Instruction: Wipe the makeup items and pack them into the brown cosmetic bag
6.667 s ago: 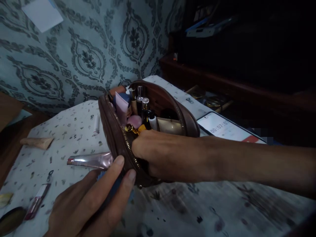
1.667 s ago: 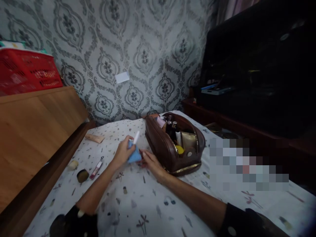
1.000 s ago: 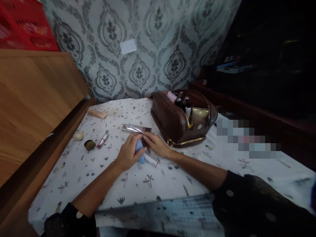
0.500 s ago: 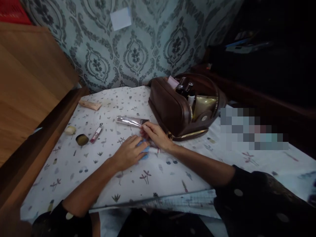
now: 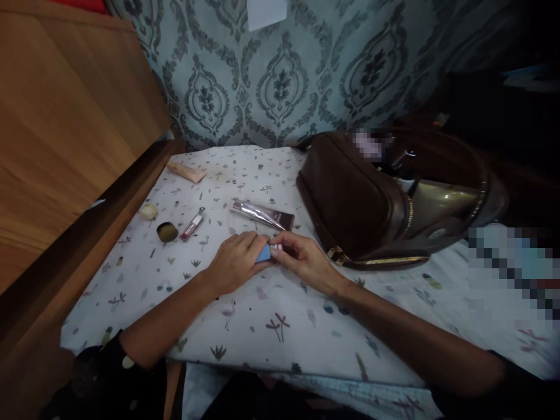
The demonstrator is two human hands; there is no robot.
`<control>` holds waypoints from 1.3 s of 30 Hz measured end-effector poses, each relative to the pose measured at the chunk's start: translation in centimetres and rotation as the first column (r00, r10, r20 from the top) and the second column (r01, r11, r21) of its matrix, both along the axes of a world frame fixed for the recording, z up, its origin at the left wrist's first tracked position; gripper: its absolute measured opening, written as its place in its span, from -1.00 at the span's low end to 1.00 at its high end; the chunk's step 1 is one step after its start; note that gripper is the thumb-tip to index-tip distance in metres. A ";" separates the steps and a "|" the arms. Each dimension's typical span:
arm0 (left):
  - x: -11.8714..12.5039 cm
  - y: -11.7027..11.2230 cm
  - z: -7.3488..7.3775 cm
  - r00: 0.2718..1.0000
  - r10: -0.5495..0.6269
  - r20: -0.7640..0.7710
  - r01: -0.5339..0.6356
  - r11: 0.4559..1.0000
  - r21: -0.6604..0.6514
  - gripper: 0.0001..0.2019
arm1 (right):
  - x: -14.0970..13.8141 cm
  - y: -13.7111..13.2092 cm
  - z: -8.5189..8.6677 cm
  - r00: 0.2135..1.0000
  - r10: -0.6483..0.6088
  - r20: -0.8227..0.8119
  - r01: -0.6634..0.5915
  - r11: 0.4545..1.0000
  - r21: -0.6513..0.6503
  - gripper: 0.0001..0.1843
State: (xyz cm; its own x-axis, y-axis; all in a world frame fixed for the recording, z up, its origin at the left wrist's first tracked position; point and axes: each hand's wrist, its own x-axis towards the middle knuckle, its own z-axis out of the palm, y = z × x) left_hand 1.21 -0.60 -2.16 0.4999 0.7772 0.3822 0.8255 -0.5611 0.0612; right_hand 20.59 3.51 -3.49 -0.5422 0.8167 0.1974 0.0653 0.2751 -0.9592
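My left hand (image 5: 231, 261) is closed around a small blue item (image 5: 263, 254), most of it hidden under the fingers. At its right end shows a small white piece with red marks (image 5: 276, 247), pinched between the thumb and fingers of my right hand (image 5: 306, 259). Whether the two pieces are joined I cannot tell. Just beyond the hands lies a shiny silver-pink squeeze tube (image 5: 262, 215) with a dark end. To the left are a lip gloss tube (image 5: 192, 226), a dark olive rounded item (image 5: 167, 232) and a cream-coloured rounded piece (image 5: 149, 212).
An unzipped brown makeup bag (image 5: 350, 192) stands at the right, with a gold pouch-like item (image 5: 444, 201) inside. A peach tube (image 5: 186, 172) lies at the back left. Patterned white cloth (image 5: 280, 326) covers the surface. A wooden panel (image 5: 79, 116) borders the left side.
The view has shifted right and closer to the bag. My hands have drawn together at the blue item, and my right fingers now pinch the white piece beside it.
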 end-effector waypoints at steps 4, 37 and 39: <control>-0.9 0.2 0.5 0.998 0.057 0.007 -0.055 0.986 -0.160 -0.66 | 0.1 -0.1 0.2 1.000 -0.012 -0.002 0.013 1.000 0.027 -0.69; -2.0 0.9 1.8 0.800 0.223 0.558 0.124 0.847 -0.517 -0.77 | -0.2 0.7 1.0 0.957 -0.083 -0.276 0.009 0.966 -0.258 -0.57; -1.7 0.6 1.5 0.785 0.235 0.574 0.096 0.869 -0.486 -0.76 | -0.4 0.7 0.9 0.954 -0.066 -0.292 -0.033 0.947 -0.320 -0.57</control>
